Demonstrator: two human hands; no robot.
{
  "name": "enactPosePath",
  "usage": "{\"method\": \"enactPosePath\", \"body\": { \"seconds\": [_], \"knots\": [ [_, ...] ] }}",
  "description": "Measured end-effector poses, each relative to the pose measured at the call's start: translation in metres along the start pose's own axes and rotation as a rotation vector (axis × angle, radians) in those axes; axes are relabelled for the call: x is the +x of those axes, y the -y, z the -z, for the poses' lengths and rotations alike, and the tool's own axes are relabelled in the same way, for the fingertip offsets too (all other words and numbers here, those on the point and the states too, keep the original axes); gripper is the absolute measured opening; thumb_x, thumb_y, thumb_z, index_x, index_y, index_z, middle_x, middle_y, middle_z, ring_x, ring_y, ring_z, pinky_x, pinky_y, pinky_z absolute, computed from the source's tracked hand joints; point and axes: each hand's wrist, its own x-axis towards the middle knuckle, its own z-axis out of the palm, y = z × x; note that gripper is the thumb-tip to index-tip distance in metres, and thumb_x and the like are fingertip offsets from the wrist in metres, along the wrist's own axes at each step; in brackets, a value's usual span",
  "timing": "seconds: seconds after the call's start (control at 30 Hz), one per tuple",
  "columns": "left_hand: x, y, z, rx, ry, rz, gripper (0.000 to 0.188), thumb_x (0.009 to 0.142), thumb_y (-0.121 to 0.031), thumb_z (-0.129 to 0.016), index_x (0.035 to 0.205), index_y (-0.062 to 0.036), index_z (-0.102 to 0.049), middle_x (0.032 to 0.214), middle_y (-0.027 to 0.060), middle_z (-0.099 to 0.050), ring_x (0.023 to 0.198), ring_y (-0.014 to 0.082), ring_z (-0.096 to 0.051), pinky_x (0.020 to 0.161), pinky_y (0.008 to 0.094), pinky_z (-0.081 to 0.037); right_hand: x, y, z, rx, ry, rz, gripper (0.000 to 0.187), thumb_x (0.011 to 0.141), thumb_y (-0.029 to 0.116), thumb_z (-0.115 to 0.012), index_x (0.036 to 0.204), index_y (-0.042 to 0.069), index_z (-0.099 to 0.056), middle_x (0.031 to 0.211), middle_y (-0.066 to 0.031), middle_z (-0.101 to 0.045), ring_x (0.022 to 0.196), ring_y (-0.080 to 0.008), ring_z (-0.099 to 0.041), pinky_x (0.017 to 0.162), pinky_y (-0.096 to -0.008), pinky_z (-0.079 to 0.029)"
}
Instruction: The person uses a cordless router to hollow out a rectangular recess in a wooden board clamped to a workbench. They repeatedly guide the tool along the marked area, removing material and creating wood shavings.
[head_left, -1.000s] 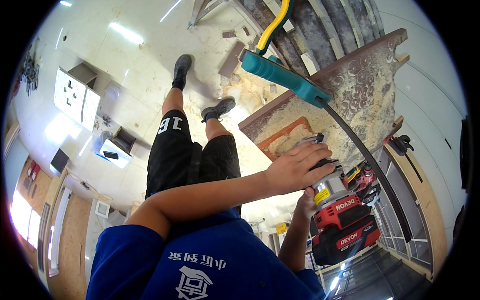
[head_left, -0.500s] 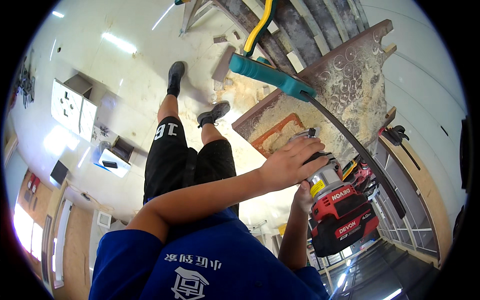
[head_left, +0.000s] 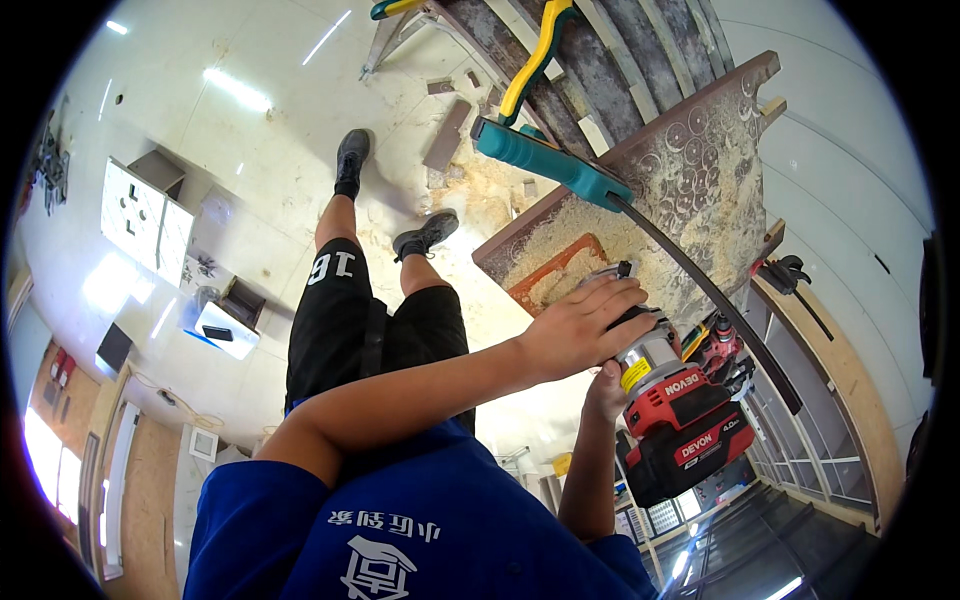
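And there was the red-and-black router (head_left: 672, 395), tilted in the person's grasp, its silver end over the sawdust (head_left: 725, 205) on the brown desk (head_left: 672, 130), battery toward the body! The left hand (head_left: 585, 328) came across the chest, fingers close together, curved over the router near its base and holding on. The right hand (head_left: 604, 392) stood just below, thumb up against the silver housing; its other fingers were hidden, so how far they were closed, one couldn't tell.

Right by the router's base, an orange-brown piece (head_left: 550, 265) lay slanted on the desk, partly buried in dust. Beyond it, a teal clamp (head_left: 550, 160) sat at the desk's edge, its long dark bar sweeping past the router's far side, and what a line that was! Ring marks covered the desk's surface. Down on the floor, offcuts (head_left: 447, 135) lay near the person's dark shoes (head_left: 426, 232).
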Motion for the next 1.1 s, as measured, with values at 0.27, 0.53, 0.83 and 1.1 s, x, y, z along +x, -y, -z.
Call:
{"method": "enactPosePath", "body": {
  "seconds": [0.27,0.53,0.83,1.1],
  "knots": [
    [0.002,0.001,0.003,0.003,0.011,-0.001,0.036,0.084,-0.019,-0.061,0.118,-0.0080,-0.061,0.130,0.0150,-0.058,0.126,0.0352,-0.055,0.108,0.0500,-0.044,0.001,-0.007,0.001,0.045,-0.002,0.026,0.114,0.081,0.074,-0.066,0.151,-0.002,-0.017,0.145,-0.0260,-0.035,0.132,-0.0384,-0.044,0.106,-0.0502,-0.042],
    [0.002,0.001,0.006,0.001,-0.009,-0.006,0.036,0.083,-0.018,-0.062,0.118,-0.0084,-0.062,0.131,0.0144,-0.058,0.127,0.0333,-0.055,0.109,0.0488,-0.045,0.003,0.008,-0.007,0.037,-0.017,-0.024,0.117,0.078,0.078,-0.064,0.150,-0.001,-0.017,0.144,-0.0253,-0.036,0.131,-0.0382,-0.045,0.106,-0.0507,-0.043],
    [0.003,0.003,0.009,0.002,-0.005,-0.018,0.037,0.082,-0.016,-0.062,0.118,-0.0086,-0.062,0.131,0.0143,-0.058,0.126,0.0326,-0.055,0.109,0.0478,-0.044,0.001,0.002,-0.005,-0.029,-0.017,0.027,0.117,0.079,0.079,-0.063,0.150,-0.002,-0.017,0.144,-0.0253,-0.035,0.132,-0.0387,-0.044,0.106,-0.0501,-0.043],
    [0.004,0.005,0.009,0.027,-0.008,-0.034,0.037,0.081,-0.014,-0.063,0.118,-0.0085,-0.063,0.130,0.0140,-0.058,0.124,0.0323,-0.056,0.107,0.0471,-0.045,-0.002,0.006,-0.008,-0.013,-0.007,0.022,0.116,0.079,0.078,-0.063,0.150,-0.002,-0.018,0.143,-0.0251,-0.035,0.131,-0.0384,-0.044,0.105,-0.0498,-0.043]
  ]
}}
